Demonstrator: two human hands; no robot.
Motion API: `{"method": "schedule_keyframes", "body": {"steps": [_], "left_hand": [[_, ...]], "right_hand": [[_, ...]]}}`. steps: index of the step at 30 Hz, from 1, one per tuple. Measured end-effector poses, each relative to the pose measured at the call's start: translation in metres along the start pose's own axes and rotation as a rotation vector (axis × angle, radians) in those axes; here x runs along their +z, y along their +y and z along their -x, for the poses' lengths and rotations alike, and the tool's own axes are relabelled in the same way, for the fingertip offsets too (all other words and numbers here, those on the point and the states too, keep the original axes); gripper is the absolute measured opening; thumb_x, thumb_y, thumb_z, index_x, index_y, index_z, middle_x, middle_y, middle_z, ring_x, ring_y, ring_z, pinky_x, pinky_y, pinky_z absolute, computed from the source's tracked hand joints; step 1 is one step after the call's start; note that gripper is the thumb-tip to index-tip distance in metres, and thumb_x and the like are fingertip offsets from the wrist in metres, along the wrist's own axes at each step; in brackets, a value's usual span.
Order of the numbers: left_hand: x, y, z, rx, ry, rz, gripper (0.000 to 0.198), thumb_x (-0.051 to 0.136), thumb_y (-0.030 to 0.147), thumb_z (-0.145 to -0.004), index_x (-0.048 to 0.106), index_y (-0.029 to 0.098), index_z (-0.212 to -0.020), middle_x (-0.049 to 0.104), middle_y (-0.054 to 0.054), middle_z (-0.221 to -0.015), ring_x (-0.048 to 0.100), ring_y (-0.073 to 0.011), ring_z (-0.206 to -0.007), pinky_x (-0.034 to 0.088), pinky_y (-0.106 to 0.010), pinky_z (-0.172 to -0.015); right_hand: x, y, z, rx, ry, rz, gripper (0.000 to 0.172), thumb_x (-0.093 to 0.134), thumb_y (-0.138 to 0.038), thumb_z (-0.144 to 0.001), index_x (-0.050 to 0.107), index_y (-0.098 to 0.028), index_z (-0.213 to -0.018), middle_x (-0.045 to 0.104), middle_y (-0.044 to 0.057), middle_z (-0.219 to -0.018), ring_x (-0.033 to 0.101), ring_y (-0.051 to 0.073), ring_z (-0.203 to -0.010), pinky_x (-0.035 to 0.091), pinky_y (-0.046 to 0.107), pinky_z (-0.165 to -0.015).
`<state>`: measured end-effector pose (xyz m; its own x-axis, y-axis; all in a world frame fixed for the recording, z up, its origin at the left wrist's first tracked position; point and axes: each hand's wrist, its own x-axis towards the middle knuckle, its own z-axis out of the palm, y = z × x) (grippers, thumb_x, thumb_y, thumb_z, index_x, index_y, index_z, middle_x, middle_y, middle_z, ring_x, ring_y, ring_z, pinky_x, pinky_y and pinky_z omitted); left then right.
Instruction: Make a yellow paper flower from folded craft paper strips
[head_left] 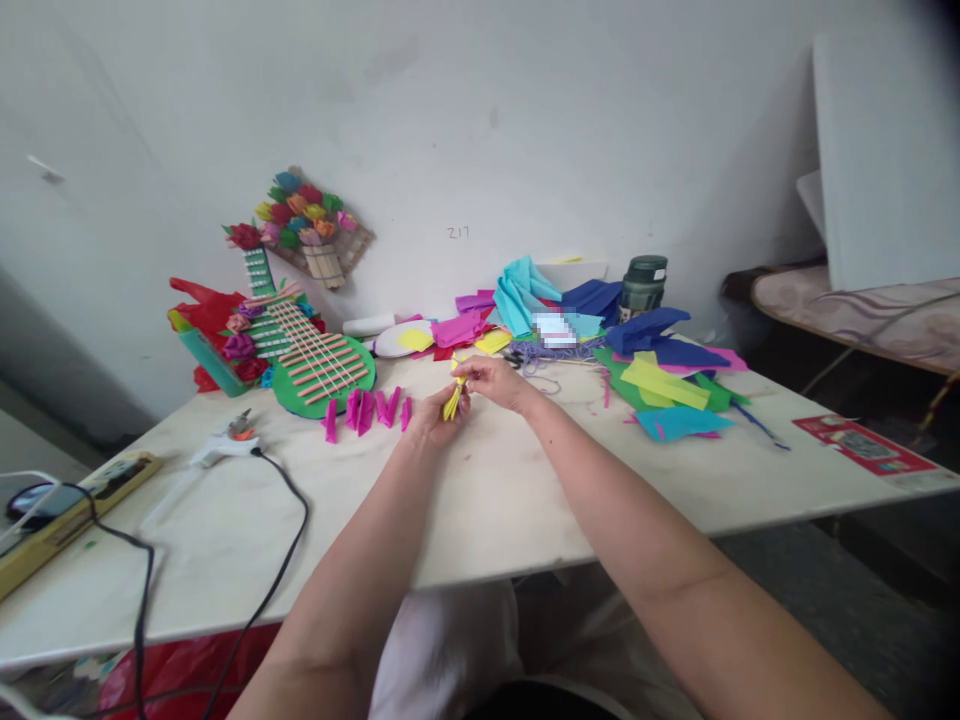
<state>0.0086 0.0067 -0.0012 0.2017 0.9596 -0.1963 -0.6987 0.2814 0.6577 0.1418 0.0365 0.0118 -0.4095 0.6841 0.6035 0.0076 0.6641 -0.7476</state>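
Note:
Both my hands meet over the middle of the white table. My left hand is closed round the lower end of a small folded yellow paper piece. My right hand pinches the top of the same yellow piece. A row of several folded pink paper pieces lies on the table just left of my left hand.
A green paper guitar with paper roses stands at the back left. A glue gun with a black cord lies at the left. Loose coloured paper sheets and a dark green jar are at the back right.

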Motion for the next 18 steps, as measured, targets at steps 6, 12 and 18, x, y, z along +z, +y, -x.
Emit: {"method": "schedule_keyframes", "body": {"steps": [6, 12, 18], "left_hand": [[-0.005, 0.003, -0.004, 0.019, 0.012, 0.044, 0.011, 0.044, 0.008, -0.079, 0.054, 0.010, -0.080, 0.059, -0.004, -0.066, 0.056, -0.0081, -0.052, 0.049, -0.017, -0.049], [-0.002, 0.003, -0.003, 0.057, 0.082, 0.041, 0.011, 0.044, 0.007, -0.077, 0.055, 0.011, -0.076, 0.058, -0.002, -0.060, 0.056, -0.0083, -0.051, 0.047, -0.017, -0.048], [0.002, 0.003, 0.001, 0.079, 0.092, 0.055, 0.013, 0.043, 0.005, -0.077, 0.053, 0.012, -0.073, 0.056, -0.001, -0.058, 0.055, -0.0079, -0.051, 0.047, -0.017, -0.050]], "right_hand": [[0.008, 0.001, 0.001, -0.226, -0.044, 0.460, 0.044, 0.047, -0.001, -0.060, 0.063, -0.015, -0.099, 0.060, 0.009, -0.106, 0.053, 0.017, -0.098, 0.044, 0.032, -0.082], [0.011, -0.005, 0.004, -0.351, -0.082, 0.645, 0.048, 0.044, 0.000, -0.063, 0.060, -0.017, -0.105, 0.060, 0.007, -0.109, 0.051, 0.017, -0.100, 0.044, 0.034, -0.086], [0.014, -0.009, 0.006, -0.398, -0.120, 0.717, 0.041, 0.046, 0.000, -0.064, 0.063, -0.014, -0.099, 0.061, 0.007, -0.108, 0.051, 0.018, -0.097, 0.044, 0.033, -0.085]]}}
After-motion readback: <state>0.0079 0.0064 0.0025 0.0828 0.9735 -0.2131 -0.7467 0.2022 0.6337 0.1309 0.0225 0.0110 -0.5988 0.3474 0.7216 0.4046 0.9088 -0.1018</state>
